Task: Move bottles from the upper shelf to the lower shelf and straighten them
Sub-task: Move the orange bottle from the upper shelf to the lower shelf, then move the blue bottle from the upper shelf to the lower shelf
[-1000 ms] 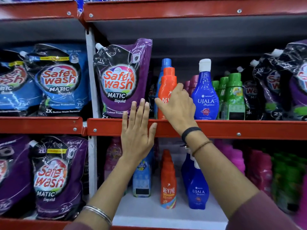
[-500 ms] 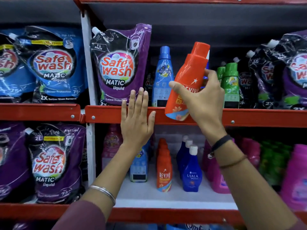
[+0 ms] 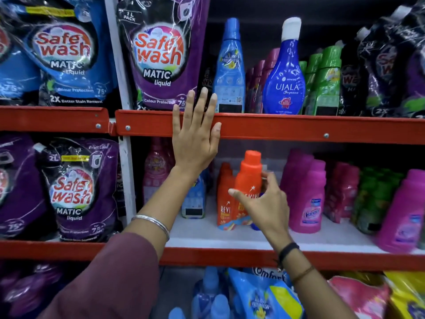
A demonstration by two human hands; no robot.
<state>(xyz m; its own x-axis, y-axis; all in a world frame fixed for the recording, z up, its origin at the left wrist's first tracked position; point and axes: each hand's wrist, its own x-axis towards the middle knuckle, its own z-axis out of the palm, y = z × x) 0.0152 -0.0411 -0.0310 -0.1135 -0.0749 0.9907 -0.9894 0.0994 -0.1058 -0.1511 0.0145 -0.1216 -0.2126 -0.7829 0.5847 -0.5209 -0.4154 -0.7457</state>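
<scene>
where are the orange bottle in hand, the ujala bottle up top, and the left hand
orange bottle point(image 3: 249, 174): head view, upper body
Ujala bottle point(image 3: 285, 86): head view, label
left hand point(image 3: 195, 139): head view, back of hand

Right hand grips orange bottle (lower shelf).

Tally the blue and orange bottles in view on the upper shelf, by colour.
Light blue bottle: 1
Dark blue Ujala bottle: 1
Orange: 0 (the orange bottle in the right hand is down at the lower shelf)
Total: 2
</scene>
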